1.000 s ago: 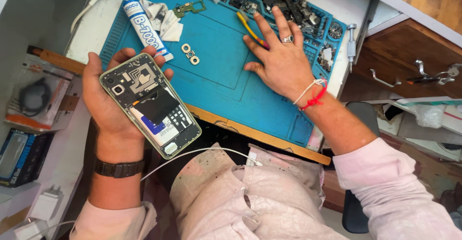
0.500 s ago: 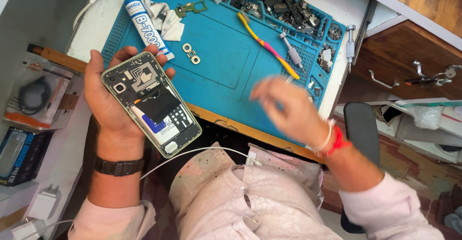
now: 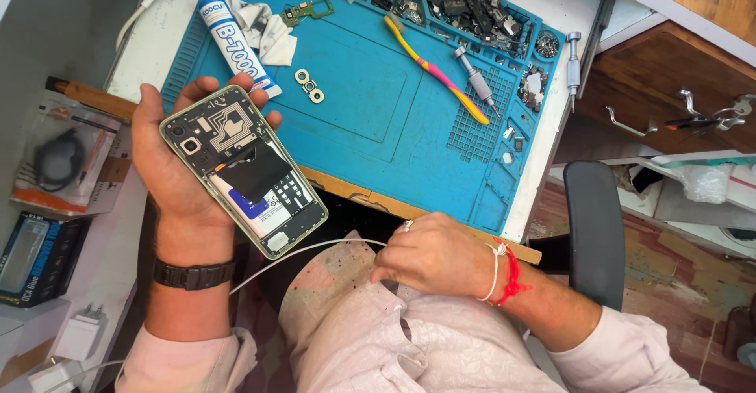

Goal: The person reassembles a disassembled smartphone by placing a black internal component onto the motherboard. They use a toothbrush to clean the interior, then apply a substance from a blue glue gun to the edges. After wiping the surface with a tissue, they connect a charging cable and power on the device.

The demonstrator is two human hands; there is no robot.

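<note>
My left hand (image 3: 169,174) holds an opened phone (image 3: 240,168) with its back cover off; its inner frame, black tape and battery are bare. It hovers over the near left edge of a blue repair mat (image 3: 358,129). My right hand (image 3: 431,256), with a ring and red and white wrist threads, rests on my lap below the table edge. Its fingers are curled against my shirt, where a white cable (image 3: 315,249) runs up to them. Whether it grips the cable is hidden.
On the mat lie a white glue tube (image 3: 234,45), a crumpled tissue (image 3: 268,35), a small ring-shaped part (image 3: 309,86), a yellow and pink toothbrush (image 3: 435,68), a screwdriver (image 3: 477,83) and several loose phone parts (image 3: 465,1). A black chair (image 3: 595,231) stands at right, boxes (image 3: 35,257) at left.
My right hand left the mat near the toothbrush and came down to my lap. My left hand with the phone stayed nearly still.
</note>
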